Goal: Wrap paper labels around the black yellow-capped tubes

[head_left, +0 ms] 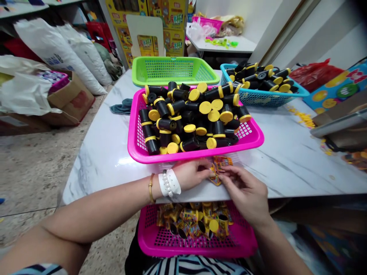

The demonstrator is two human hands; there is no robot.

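Observation:
At the table's front edge, both hands pinch a small orange printed wrapper. My left hand closes thumb and fingers on its left side, with a bracelet and a white band on the wrist. From the right, my right hand grips its other side between thumb and fingertips. Another orange printed piece lies just behind it, partly hidden. Behind the hands stands a pink basket heaped with black, yellow-capped canisters. Below the table edge, a second pink basket contains canisters in orange printed wrapping.
A green basket stands at the back of the white table. To its right, a blue basket holds more black canisters. Cardboard boxes and white sacks are on the floor at left. Small yellow pieces lie at right.

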